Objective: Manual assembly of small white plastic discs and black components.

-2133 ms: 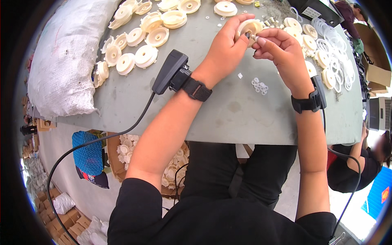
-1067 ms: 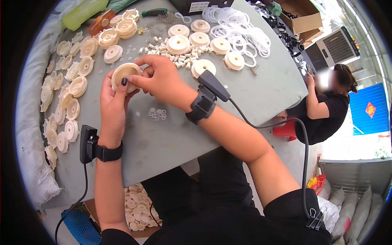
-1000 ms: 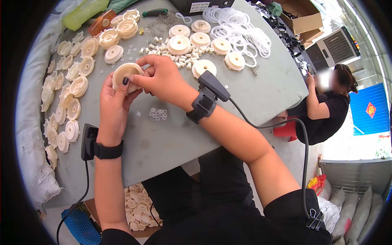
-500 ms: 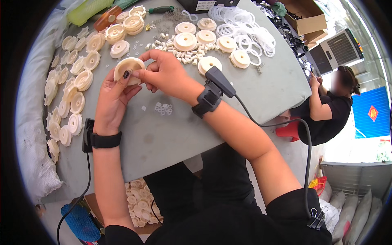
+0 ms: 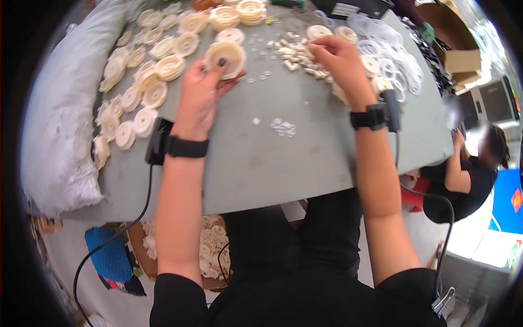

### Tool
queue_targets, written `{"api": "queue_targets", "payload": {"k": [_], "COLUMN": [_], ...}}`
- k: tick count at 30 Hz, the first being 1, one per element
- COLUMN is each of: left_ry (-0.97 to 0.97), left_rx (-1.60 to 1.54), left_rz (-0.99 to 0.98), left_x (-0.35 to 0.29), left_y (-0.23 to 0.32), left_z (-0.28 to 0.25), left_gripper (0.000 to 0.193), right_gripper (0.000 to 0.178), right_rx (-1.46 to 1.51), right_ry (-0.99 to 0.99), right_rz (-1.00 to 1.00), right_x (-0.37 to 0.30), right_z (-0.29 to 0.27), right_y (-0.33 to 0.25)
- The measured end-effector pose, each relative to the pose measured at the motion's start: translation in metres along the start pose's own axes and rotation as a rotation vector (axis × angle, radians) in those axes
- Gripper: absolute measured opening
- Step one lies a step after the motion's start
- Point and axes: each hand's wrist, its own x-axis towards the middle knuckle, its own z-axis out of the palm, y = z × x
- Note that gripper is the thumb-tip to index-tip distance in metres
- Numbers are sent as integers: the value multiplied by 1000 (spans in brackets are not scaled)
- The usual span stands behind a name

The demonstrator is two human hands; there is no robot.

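Observation:
My left hand holds up a round cream plastic wheel, its thumb with a dark nail pressed on the face and its fingers behind. To the right, my right hand is bent down over small white plastic bushings and larger cream wheels. Its fingers are curled together at the pile; what is in them is hidden and slightly blurred. A cream grooved wheel lies just beyond its fingertips, and another wheel is beside the wrist.
Rows of cream toothed discs cover the table's left side, beside a white wrapped bundle. White rings are heaped at right. Small clear pieces lie mid-table. A cable runs from each wrist strap. A seated person is at far right.
My right hand has left the wheel and moved right to the bushings and wheels. My left hand keeps the wheel, now held alone. The whole view has shifted.

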Motion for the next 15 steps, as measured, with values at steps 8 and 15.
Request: {"api": "queue_targets", "payload": {"k": [8,15], "left_ry": [-112,-62], "left_rx": [-68,-45], "left_rz": [-21,62], "left_x": [-3,-2], "left_y": [6,3], "left_z": [1,2], "left_gripper": [29,32], "right_gripper": [15,19], "right_rx": [-387,-424], "right_ry": [-222,-240], "right_rz": [-43,-222], "right_x": [-14,-31], "right_z": [11,42], "right_y": [-10,-13]}}
